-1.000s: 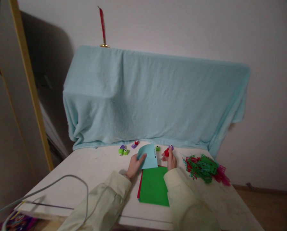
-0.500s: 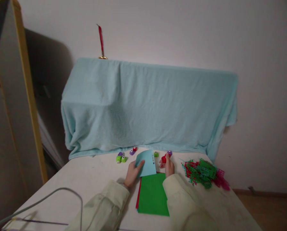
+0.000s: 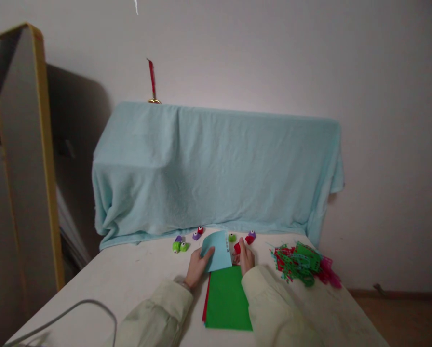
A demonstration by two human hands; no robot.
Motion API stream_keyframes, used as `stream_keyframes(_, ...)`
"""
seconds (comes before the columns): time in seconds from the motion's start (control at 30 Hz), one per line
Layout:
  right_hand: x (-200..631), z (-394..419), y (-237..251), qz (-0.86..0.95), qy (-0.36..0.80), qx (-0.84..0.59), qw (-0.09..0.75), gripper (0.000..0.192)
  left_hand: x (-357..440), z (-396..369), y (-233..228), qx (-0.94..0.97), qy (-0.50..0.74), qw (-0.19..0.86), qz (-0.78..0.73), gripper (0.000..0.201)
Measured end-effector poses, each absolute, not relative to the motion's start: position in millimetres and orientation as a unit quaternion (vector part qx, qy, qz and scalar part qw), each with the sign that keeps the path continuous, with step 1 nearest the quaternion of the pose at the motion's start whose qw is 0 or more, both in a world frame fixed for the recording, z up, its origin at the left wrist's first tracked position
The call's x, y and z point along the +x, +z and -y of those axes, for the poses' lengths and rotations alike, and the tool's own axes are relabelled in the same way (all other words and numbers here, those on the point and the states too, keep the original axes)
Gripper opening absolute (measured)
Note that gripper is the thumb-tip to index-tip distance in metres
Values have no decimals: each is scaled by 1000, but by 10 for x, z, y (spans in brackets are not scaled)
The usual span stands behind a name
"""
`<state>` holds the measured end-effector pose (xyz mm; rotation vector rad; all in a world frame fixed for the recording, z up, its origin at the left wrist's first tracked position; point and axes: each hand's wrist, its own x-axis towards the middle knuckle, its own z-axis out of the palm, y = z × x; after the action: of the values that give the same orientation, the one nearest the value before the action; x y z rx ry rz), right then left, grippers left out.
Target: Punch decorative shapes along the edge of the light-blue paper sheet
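Fingers of left hand [image 3: 197, 266] pinch light blue paper sheet [image 3: 218, 251] at its left edge, sheet tilted up, row of small holes along its right edge. Right hand [image 3: 245, 259] closed on red punch [image 3: 237, 247] at that edge, over the green paper [image 3: 227, 299] on the table [image 3: 136, 274]. Half a second ago the punch sat just clear of the edge.

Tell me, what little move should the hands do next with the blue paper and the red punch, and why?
Probably slide the red punch along the light blue paper edge. The right hand holds the punch against that edge beside a row of holes, while the left hand holds the sheet.
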<state>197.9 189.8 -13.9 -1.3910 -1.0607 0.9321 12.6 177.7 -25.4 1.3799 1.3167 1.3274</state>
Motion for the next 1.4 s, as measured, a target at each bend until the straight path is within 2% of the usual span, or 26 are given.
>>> stream_keyframes(0.6,1959,-1985,-247,469,357,-592,550,67,164,-1783,-200,569,514,356,-534,60)
stream_keyframes(0.93,1974,-2033,-285,479,384,-564,552,65,175,-1874,-224,576,525,327,-534,59)
stream_keyframes(1.2,1978,-2016,-257,494,401,-559,532,62,136,-1859,-257,568,524,337,-538,57)
stream_keyframes(1.4,1950,-2022,-255,491,370,-583,532,67,63,-1880,-353,561,521,337,-548,55)
